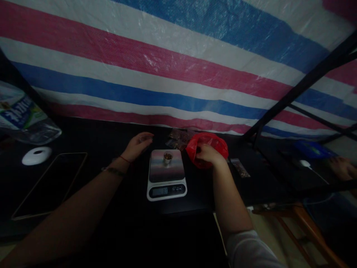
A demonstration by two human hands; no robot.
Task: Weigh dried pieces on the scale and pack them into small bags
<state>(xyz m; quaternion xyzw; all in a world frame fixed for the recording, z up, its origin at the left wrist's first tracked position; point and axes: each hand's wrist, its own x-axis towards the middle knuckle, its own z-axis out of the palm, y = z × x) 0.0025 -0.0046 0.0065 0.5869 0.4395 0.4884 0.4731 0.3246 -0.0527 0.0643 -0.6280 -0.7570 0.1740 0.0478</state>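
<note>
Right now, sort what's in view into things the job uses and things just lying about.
Seemingly in use:
digital scale
small cup of brown bits on it
red bag, right hand inside
small clear packets behind the scale

Seemingly just lying about:
large bottle
white oval object
dark phone

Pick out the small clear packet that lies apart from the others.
It is the small clear packet to the right of the red bag; the other packets lie bunched left of that bag, beyond the scale.
</note>
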